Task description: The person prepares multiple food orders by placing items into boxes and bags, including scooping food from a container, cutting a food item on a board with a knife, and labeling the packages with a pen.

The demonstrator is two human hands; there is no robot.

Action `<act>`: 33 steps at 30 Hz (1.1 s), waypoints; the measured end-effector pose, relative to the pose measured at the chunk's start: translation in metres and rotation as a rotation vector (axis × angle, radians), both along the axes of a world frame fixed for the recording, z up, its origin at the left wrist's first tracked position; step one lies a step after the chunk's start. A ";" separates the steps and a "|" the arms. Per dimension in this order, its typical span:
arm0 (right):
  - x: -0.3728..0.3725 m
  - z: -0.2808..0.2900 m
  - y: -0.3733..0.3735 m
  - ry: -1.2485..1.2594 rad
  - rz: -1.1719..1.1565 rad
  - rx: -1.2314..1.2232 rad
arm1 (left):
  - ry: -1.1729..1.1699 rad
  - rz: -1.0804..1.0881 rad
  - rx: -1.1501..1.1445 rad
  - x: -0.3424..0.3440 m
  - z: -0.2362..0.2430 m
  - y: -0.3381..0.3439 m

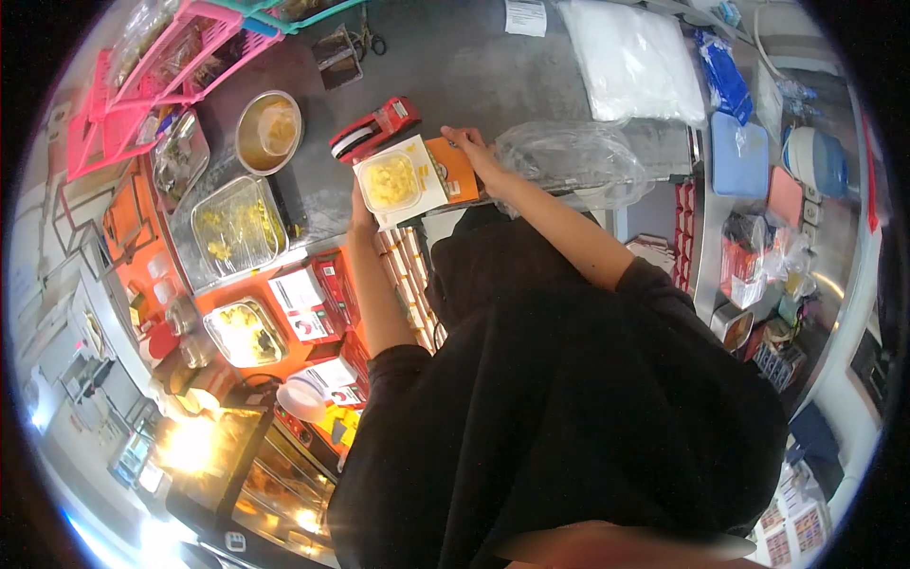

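Note:
At the near edge of the counter, a small clear tub of yellow food (391, 180) lies over a white and orange card package (460, 178). My left hand (361, 211) is closed on the near left edge of the package, beside the tub, with its fingers partly hidden. My right hand (476, 159) grips the orange right side of the package, fingers bent at its far edge. Just beyond the tub sits a red tape dispenser (391, 120).
A steel bowl (251, 142) and a clear tray with yellow bits (204, 223) stand left. Clear plastic bags (573, 161) lie right of my hand, a white bag stack (635, 62) farther back. Pink baskets (175, 57) stand far left. Another food tray (237, 334) is lower left.

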State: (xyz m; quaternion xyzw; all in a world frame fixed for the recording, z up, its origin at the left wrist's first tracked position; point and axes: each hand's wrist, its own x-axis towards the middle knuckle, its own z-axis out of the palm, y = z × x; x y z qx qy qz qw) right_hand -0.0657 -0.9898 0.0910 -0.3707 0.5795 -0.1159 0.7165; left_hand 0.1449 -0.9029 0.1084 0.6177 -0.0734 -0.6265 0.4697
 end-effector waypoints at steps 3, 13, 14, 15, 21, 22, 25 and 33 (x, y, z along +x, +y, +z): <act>0.004 -0.005 -0.003 0.024 -0.056 -0.040 | 0.219 0.032 -0.116 -0.002 -0.003 -0.001; -0.093 0.146 -0.004 -0.213 -0.082 0.055 | 0.292 -0.034 -0.191 -0.081 0.098 0.019; -0.114 0.146 -0.005 -0.234 -0.074 0.067 | 0.133 -0.063 -0.219 -0.100 0.098 0.021; -0.137 0.146 -0.008 -0.180 -0.081 0.072 | 0.054 -0.150 -0.348 -0.121 0.094 0.015; -0.228 0.106 -0.022 -0.102 -0.141 0.168 | 0.098 -0.179 -0.318 -0.210 0.053 -0.020; -0.237 0.092 -0.025 -0.109 -0.139 0.207 | 0.098 -0.240 -0.253 -0.213 0.042 -0.025; -0.252 0.032 -0.024 -0.101 -0.201 0.156 | 0.132 -0.296 -0.193 -0.219 0.003 -0.034; -0.251 0.048 -0.021 0.142 -0.160 -0.306 | -0.621 -0.850 0.221 -0.193 0.012 -0.033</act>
